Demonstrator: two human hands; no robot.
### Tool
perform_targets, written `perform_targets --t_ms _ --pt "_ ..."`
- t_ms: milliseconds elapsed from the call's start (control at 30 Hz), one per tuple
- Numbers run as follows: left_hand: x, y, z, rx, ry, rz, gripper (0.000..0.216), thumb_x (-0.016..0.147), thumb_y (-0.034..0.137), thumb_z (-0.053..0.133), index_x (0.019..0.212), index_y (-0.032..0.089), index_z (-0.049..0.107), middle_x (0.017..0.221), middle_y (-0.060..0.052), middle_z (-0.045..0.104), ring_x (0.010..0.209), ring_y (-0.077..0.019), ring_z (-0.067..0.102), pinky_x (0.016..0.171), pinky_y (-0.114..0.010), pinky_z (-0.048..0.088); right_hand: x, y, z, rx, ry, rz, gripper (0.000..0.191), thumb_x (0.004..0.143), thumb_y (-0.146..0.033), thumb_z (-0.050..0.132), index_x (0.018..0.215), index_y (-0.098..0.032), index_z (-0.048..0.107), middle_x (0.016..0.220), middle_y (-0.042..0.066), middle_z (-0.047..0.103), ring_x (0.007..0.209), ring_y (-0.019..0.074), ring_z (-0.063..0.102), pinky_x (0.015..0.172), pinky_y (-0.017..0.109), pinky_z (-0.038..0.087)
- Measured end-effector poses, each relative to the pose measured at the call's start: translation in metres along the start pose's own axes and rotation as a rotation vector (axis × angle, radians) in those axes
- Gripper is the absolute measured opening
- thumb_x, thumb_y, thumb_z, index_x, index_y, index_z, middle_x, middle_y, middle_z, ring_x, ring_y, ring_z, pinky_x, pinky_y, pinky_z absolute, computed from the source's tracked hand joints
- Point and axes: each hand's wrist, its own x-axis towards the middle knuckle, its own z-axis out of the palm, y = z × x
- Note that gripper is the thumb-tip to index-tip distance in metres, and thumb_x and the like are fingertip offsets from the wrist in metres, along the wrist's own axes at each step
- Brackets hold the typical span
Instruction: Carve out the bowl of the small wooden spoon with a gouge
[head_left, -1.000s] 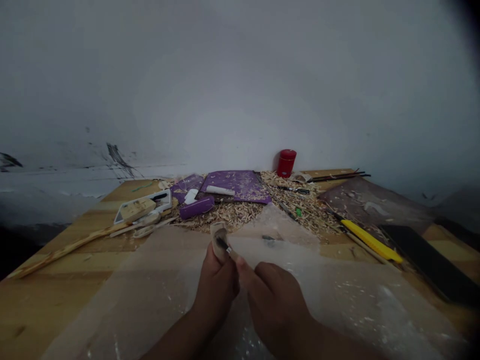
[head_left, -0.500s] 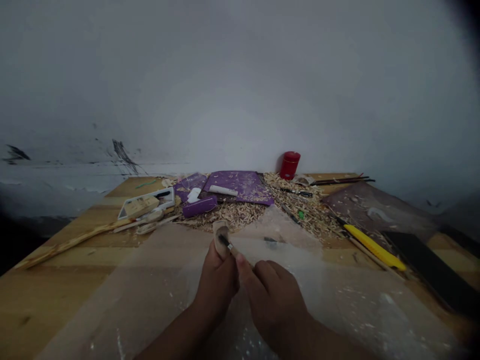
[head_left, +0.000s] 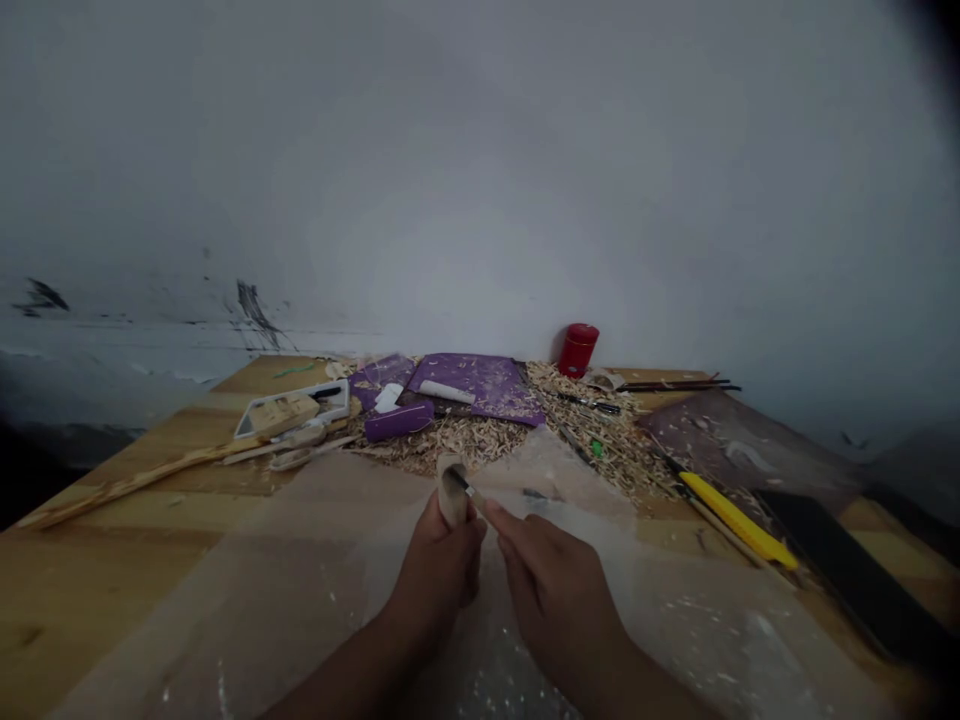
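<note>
My left hand [head_left: 442, 555] is closed around a pale wooden spoon [head_left: 451, 508], its hollowed bowl end pointing up and away from me. In my right hand [head_left: 551, 570] is a carving knife [head_left: 471, 489] with a short dark blade and a light handle. The index finger lies along the handle, and the blade reaches into the bowl. Most of the spoon's lower part is hidden by my left fingers. Both hands are above a translucent plastic sheet [head_left: 300, 590] on the wooden table.
Wood shavings [head_left: 480, 440] pile up behind my hands beside purple sheeting [head_left: 495, 380]. At left are a white tray [head_left: 347, 400] and a long stick [head_left: 135, 487]. A red tin [head_left: 578, 350] stands by the wall. A yellow utility knife [head_left: 739, 520] and a dark flat slab [head_left: 847, 570] lie right.
The spoon has shifted slightly right and up in my left hand. My right hand has moved a little right, its index finger now straighter along the knife handle. The view has tilted slightly.
</note>
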Motion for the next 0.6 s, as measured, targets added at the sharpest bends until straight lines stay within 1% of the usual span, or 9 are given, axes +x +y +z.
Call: perform_targets --t_ms 167,233,333,433,500,600 --pt "0.000 0.002 -0.001 -0.006 0.029 0.018 0.017 0.071 0.022 0.050 0.071 0.023 0.033 0.037 0.013 0.029 0.030 -0.0032 0.017 0.031 -0.015 0.014 -0.002 -0.001 -0.008 -0.068 -0.097 -0.009 0.038 0.082 -0.011 0.037 0.118 -0.015 0.050 0.067 0.004 0.055 0.058 0.0150 0.052 0.053 0.026 0.040" --pt "0.000 0.003 -0.001 -0.008 0.023 0.012 0.018 0.070 0.022 0.051 0.071 0.023 0.033 0.037 0.013 0.029 0.031 -0.0033 0.018 0.031 -0.015 0.015 -0.002 -0.003 -0.008 -0.084 -0.104 -0.021 0.038 0.082 -0.011 0.036 0.117 -0.014 0.050 0.066 0.004 0.055 0.057 0.0146 0.051 0.052 0.025 0.039" --pt "-0.001 0.003 0.001 -0.010 0.032 0.016 0.019 0.071 0.027 0.053 0.073 0.023 0.034 0.037 0.013 0.029 0.030 -0.0036 0.019 0.031 -0.015 0.015 -0.001 -0.006 -0.007 -0.072 -0.063 -0.040 0.036 0.083 -0.011 0.035 0.114 -0.011 0.052 0.063 0.004 0.054 0.054 0.0141 0.050 0.049 0.025 0.037" --pt "-0.002 0.001 0.002 -0.019 0.065 0.024 0.022 0.071 0.032 0.056 0.077 0.023 0.037 0.039 0.013 0.031 0.030 -0.0036 0.021 0.031 -0.014 0.016 -0.001 -0.008 -0.003 -0.025 -0.024 -0.025 0.033 0.084 -0.011 0.035 0.111 -0.010 0.054 0.061 0.003 0.053 0.053 0.0137 0.049 0.049 0.024 0.036" --pt "-0.002 0.001 0.002 -0.038 0.069 0.016 0.024 0.068 0.032 0.059 0.080 0.023 0.039 0.041 0.013 0.035 0.031 -0.0034 0.026 0.032 -0.014 0.020 -0.003 -0.010 0.001 -0.015 -0.001 -0.017 0.033 0.084 -0.011 0.036 0.111 -0.010 0.053 0.061 0.003 0.054 0.053 0.0138 0.049 0.049 0.024 0.037" --pt "-0.003 0.000 0.001 -0.070 0.081 0.024 0.027 0.066 0.030 0.062 0.082 0.022 0.042 0.049 0.011 0.044 0.037 -0.0039 0.038 0.038 -0.014 0.030 -0.007 -0.013 0.006 -0.138 0.059 -0.081 0.033 0.083 -0.011 0.037 0.112 -0.009 0.053 0.060 0.005 0.054 0.053 0.0156 0.049 0.048 0.025 0.036"
